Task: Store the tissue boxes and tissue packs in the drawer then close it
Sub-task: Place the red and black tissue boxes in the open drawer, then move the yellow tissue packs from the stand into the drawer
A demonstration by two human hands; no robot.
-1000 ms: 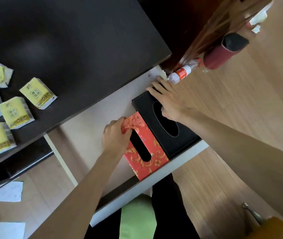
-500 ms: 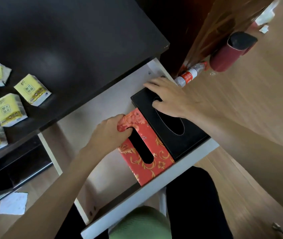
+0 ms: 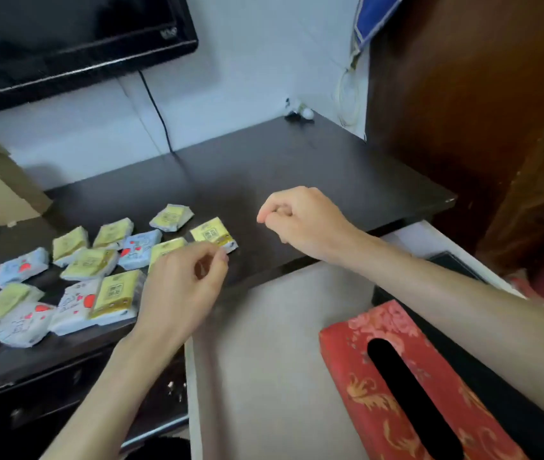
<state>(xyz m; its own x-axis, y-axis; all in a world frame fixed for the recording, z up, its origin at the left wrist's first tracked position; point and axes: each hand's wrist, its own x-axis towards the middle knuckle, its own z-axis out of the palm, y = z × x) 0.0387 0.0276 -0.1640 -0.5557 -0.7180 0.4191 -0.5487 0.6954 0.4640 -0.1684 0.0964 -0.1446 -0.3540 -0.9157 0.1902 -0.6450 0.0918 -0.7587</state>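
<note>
A dark desk (image 3: 297, 167) fills the middle of the view, set against a white wall with a black screen (image 3: 64, 34) hanging above it at the upper left and a brown wooden door (image 3: 463, 94) at the right. Below the desk's front edge an open drawer (image 3: 264, 343) juts out toward the viewer, its pale floor mostly bare. In the drawer's right part lie two tissue boxes side by side: a red box (image 3: 406, 386) with gold ornament and a long dark slot on top, and just beyond it on the right a black box (image 3: 529, 426), much of it hidden under the right forearm. On the left half of the desk a scatter of tissue packs (image 3: 74, 273) lies flat, most of them yellow, a few pale blue or white with red marks, some overlapping each other. One yellow pack (image 3: 212, 234) sits at the right end of the group, nearest the hands. The left hand (image 3: 181, 287) hovers over the packs with fingers curled loosely inward, thumb and fingertips close together just beside that yellow pack, gripping nothing that shows. The right hand (image 3: 303, 217) hangs above bare desk, well apart from the packs, curled into a loose fist and empty as far as can be seen
</note>
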